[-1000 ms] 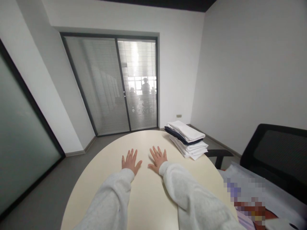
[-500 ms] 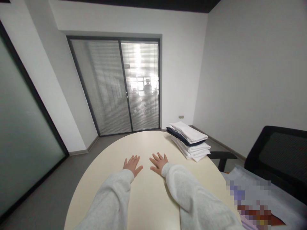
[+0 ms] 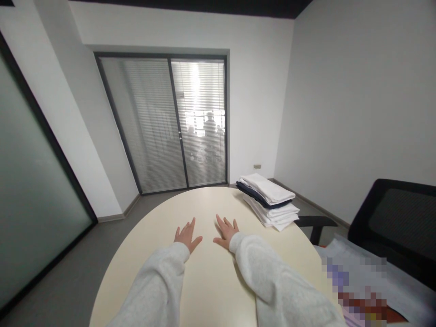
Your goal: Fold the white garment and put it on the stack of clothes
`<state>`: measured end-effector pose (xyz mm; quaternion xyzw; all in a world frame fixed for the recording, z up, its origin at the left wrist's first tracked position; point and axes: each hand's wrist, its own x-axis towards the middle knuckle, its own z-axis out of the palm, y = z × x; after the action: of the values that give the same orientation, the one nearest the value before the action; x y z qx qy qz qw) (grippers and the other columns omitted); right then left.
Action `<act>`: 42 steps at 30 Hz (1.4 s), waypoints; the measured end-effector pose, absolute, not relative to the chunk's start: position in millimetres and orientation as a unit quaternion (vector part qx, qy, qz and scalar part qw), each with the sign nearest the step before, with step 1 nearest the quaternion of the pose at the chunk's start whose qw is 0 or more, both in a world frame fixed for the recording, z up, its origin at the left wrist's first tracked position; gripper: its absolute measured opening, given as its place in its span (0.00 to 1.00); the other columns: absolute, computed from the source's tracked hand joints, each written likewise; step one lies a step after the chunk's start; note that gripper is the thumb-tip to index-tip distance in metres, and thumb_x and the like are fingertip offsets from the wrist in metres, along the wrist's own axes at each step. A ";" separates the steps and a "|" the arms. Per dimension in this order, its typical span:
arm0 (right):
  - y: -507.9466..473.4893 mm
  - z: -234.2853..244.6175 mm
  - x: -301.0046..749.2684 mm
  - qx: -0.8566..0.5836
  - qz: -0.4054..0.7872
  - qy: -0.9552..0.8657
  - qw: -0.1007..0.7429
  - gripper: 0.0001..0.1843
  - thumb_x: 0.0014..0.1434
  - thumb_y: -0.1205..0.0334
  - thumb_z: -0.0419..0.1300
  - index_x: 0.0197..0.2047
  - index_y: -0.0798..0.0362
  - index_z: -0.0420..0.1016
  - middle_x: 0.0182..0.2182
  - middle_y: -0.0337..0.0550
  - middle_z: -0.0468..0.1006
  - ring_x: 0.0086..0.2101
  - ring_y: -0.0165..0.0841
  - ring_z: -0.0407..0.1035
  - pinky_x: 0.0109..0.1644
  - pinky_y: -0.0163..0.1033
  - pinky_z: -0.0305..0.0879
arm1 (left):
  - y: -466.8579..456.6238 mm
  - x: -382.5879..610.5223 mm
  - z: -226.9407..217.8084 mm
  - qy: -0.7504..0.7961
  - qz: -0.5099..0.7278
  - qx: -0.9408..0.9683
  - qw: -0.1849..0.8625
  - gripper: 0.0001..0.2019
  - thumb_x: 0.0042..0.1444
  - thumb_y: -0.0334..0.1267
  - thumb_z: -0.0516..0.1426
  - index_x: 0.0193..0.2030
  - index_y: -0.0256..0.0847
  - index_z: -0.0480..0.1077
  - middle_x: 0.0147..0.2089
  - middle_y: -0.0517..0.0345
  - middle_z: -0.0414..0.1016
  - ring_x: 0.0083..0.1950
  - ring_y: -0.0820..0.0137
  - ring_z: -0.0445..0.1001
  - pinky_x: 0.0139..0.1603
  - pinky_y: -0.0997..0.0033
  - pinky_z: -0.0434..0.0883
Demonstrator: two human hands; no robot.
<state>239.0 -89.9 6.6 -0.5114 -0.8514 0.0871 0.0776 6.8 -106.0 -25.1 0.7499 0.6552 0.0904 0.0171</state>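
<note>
White walls and a sliding glass door [image 3: 170, 122] with blinds close the small room, and a frosted glass panel [image 3: 30, 190] stands on the left side. From the head view, a round cream counter [image 3: 207, 281] fills the lower middle. Both hands lie flat on it, palms down, in light grey sleeves [image 3: 269, 281]. The left hand [image 3: 186, 236] has its fingers [image 3: 190, 225] stretched and close together, holding nothing; the right hand [image 3: 227, 231] also has its fingers [image 3: 229, 223] spread a little and empty. The two hands are near each other but apart. A stack of folded clothes [image 3: 270, 200], white pieces with one dark blue piece between them, sits at the far right edge of the counter, well apart from the right hand and nearest to it. A black chair [image 3: 395, 222] stands at the right, beside the counter. I judge that the hands are only resting, with no cloth touched yet; to take the stack, the right hand would need to reach forward and to the right.
</note>
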 end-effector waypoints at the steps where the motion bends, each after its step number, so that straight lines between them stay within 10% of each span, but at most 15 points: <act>1: -89.7 17.3 240.3 -0.524 0.054 -0.843 0.110 0.49 0.53 0.40 0.47 0.66 0.52 0.22 0.65 0.44 0.35 0.62 0.46 0.27 0.59 0.63 0.24 | -105.7 7.2 -25.1 0.661 0.113 0.741 0.002 0.38 0.56 0.55 0.43 0.67 0.39 0.34 0.68 0.49 0.40 0.68 0.60 0.37 0.62 0.49 0.43; 9: -78.5 121.5 303.3 -0.575 -0.214 -0.727 0.308 0.37 0.57 0.48 0.44 0.66 0.50 0.37 0.65 0.43 0.32 0.62 0.48 0.27 0.58 0.64 0.28 | -99.5 5.5 -26.3 0.653 0.196 0.726 -0.091 0.35 0.58 0.51 0.44 0.67 0.40 0.36 0.69 0.52 0.29 0.68 0.63 0.29 0.63 0.52 0.41; 22: -27.9 78.5 413.4 -0.782 -0.084 -0.568 0.243 0.26 0.58 0.47 0.44 0.54 0.49 0.65 0.44 0.51 0.74 0.44 0.43 0.67 0.49 0.49 0.56 | -101.0 6.4 -21.4 0.652 0.148 0.743 -0.038 0.30 0.58 0.49 0.43 0.66 0.42 0.44 0.69 0.53 0.35 0.68 0.63 0.36 0.63 0.51 0.43; 27: -12.3 119.7 420.5 -0.788 -0.142 -0.565 0.200 0.21 0.58 0.51 0.45 0.46 0.50 0.72 0.32 0.49 0.77 0.39 0.41 0.70 0.48 0.47 0.54 | -101.9 8.1 -19.4 0.652 0.148 0.743 -0.026 0.29 0.58 0.49 0.45 0.65 0.43 0.49 0.68 0.53 0.39 0.68 0.62 0.38 0.63 0.51 0.43; 33: -25.3 187.4 408.3 -0.768 -0.154 -0.508 0.358 0.24 0.58 0.49 0.45 0.46 0.54 0.73 0.31 0.55 0.76 0.33 0.43 0.69 0.35 0.42 0.58 | -95.4 7.3 -19.3 0.636 0.277 0.720 -0.002 0.23 0.57 0.46 0.48 0.59 0.43 0.60 0.66 0.52 0.51 0.67 0.62 0.45 0.64 0.52 0.44; 38: -84.2 200.1 328.2 -0.623 -0.137 -0.561 0.527 0.21 0.55 0.50 0.48 0.39 0.55 0.74 0.28 0.47 0.75 0.32 0.36 0.66 0.38 0.39 0.57 | -104.2 38.5 31.9 0.491 0.528 0.657 0.219 0.27 0.55 0.55 0.48 0.57 0.41 0.59 0.60 0.48 0.60 0.61 0.62 0.59 0.58 0.58 0.60; 42: -121.3 152.0 241.3 -0.445 0.131 -0.683 0.563 0.15 0.52 0.51 0.51 0.26 0.54 0.70 0.24 0.38 0.70 0.29 0.30 0.63 0.35 0.34 0.58 | -117.8 74.2 80.1 0.330 0.630 0.523 0.471 0.29 0.58 0.57 0.42 0.61 0.44 0.53 0.60 0.47 0.60 0.54 0.63 0.68 0.46 0.62 0.70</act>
<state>241.3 -121.3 152.0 -0.4455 -0.6834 0.1311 0.5633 74.2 -117.8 80.1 0.5225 0.3305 0.6296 0.4705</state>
